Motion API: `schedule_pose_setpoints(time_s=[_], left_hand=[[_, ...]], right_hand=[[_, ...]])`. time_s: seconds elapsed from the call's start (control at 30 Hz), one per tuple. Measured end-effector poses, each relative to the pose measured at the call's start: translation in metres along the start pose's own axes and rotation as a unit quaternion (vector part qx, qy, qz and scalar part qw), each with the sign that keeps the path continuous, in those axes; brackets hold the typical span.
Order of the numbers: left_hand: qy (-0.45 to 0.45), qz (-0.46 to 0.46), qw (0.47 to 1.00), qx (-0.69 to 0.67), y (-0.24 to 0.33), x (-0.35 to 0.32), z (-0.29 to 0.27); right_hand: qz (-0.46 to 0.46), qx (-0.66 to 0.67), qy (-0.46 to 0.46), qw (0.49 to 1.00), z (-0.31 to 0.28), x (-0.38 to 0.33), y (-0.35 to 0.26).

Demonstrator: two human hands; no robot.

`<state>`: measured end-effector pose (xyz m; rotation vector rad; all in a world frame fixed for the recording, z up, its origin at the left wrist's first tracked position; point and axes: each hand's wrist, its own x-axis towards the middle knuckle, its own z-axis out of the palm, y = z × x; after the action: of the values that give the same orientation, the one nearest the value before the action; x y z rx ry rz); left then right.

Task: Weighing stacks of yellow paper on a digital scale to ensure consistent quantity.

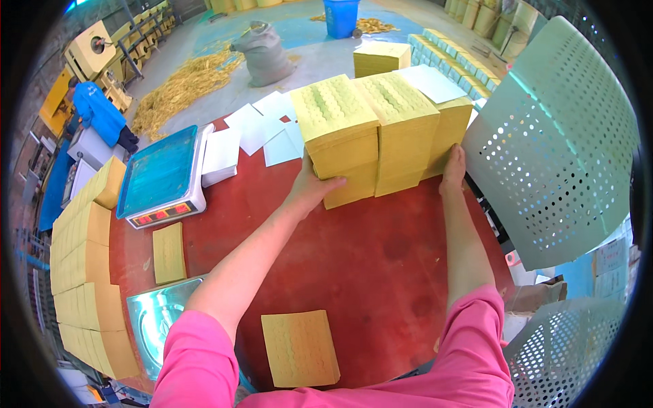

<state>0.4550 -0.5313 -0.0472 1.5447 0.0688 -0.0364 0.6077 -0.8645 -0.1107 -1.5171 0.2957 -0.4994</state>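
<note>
Three yellow paper stacks point(408, 149) stand aligned right of the weighing scale point(160, 168), left hand point(315, 187) and right hand point(454, 168) clamping the ends; two bundles point(300, 349) nearer than it seem left apart.

The red bench point(388, 279) carries a row of tall yellow stacks point(407, 153) between the left fingers point(332, 183) and the right fingers point(457, 160); white sheets point(250, 132) lie beyond the left fingers; farther left of those fingers sits a blue-topped scale point(160, 168), with yellow blocks point(87, 268) lining the edge past it; nearer the body than all these fingers lie a thin yellow pad point(169, 253), a shiny metal plate point(151, 316) and a patterned yellow bundle point(300, 349).
</note>
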Motion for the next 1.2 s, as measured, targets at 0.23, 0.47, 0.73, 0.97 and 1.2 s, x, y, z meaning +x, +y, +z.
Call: schedule_pose_setpoints(time_s=[0.23, 0.47, 0.73, 0.97, 1.2], left_hand=[[0.041, 0.063, 0.997, 0.028, -0.010, -0.015, -0.022], [0.074, 0.136, 0.958, 0.240, 0.033, -0.085, -0.037], [0.154, 0.138, 0.911, 0.357, 0.063, -0.214, -0.202], [0.292, -0.024, 0.899, 0.327, 0.071, -0.390, -0.371], [0.365, -0.063, 0.879, 0.301, 0.068, -0.535, -0.541]], right_hand=[[-0.054, 0.010, -0.044, 0.998, -0.005, 0.009, 0.041], [0.057, 0.169, -0.096, 0.979, -0.079, 0.001, 0.081], [0.106, 0.056, -0.218, 0.968, -0.044, -0.061, -0.015], [-0.099, 0.038, -0.482, 0.869, 0.086, -0.444, -0.234], [0.204, 0.107, -0.775, 0.588, 0.085, -0.773, -0.247]])
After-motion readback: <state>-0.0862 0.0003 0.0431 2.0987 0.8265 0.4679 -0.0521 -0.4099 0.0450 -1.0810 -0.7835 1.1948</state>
